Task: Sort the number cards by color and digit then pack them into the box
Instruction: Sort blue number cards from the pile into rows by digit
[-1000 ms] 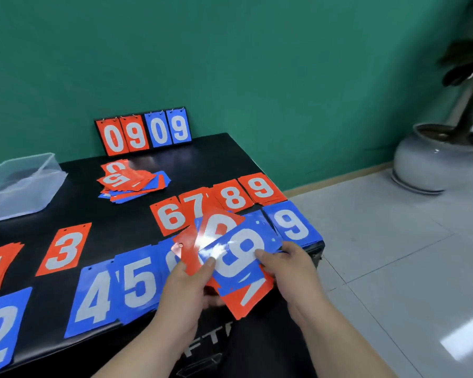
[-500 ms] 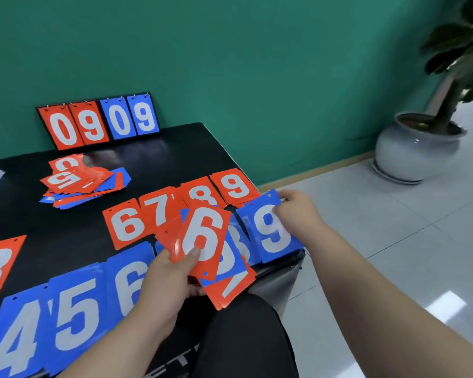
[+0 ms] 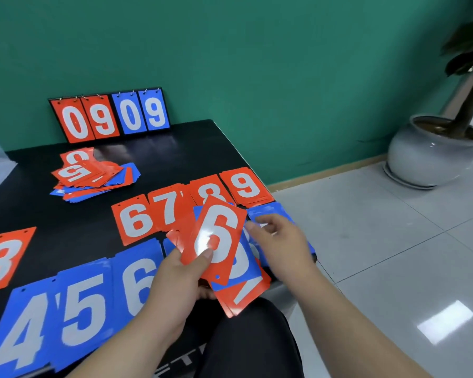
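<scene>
Left hand (image 3: 175,282) grips card stack (image 3: 219,238), red 6 on top; right hand (image 3: 281,241) loose, empty, just beside it over desk (image 3: 189,148) edge.

White digits mark the red cards (image 3: 135,223) and blue cards (image 3: 82,309) on a black table (image 3: 175,154) before a green wall (image 3: 257,64).

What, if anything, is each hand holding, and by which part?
Left hand grips a fan of cards by its lower left edge, thumb on the top red 6; right hand holds nothing.
</scene>
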